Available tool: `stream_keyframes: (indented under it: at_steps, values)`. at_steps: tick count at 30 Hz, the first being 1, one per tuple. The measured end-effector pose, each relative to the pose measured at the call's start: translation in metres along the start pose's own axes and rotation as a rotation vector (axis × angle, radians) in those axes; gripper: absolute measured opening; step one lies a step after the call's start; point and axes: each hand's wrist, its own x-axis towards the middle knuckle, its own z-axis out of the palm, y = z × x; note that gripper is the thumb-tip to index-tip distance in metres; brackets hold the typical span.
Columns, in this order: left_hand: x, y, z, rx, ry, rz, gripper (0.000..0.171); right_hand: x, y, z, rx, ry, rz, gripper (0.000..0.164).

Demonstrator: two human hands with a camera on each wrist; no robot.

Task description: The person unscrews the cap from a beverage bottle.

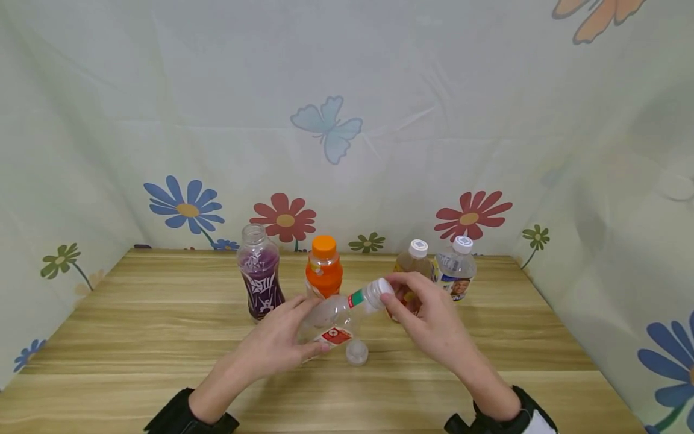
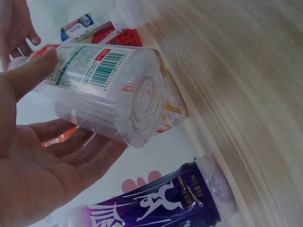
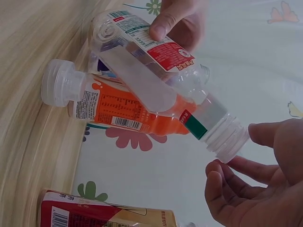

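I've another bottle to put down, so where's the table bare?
The wooden table is bare from the purple plastic bottle to the left edge, and from the upright white-capped clear plastic bottle to the right. The middle is crowded: left hand, right hand, tilted clear plastic bottle, small translucent piece, orange plastic bottle.

Head view: my right hand (image 1: 432, 316) partly covers the white-capped amber plastic bottle (image 1: 412, 264); the clear plastic bottle (image 1: 332, 318) masks the lower part of the orange-capped plastic bottle (image 1: 324, 274). Left wrist view: lower edge crops the purple plastic bottle (image 2: 163, 198); its finest print is illegible
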Motion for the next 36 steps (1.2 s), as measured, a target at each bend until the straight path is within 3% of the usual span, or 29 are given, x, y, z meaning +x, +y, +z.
stream_keyframes:
  at_steps: [19,36]
  values:
    - [0.0002,-0.0016,-0.0003,-0.044,-0.012,0.007,0.072,0.001,-0.0014,-0.006,0.118,-0.096,-0.177,0.042]
    - [0.0003,-0.0024,0.0005,-0.037,-0.007,0.033,0.071,0.0012,-0.0018,-0.0073,0.135,-0.101,-0.152,0.045]
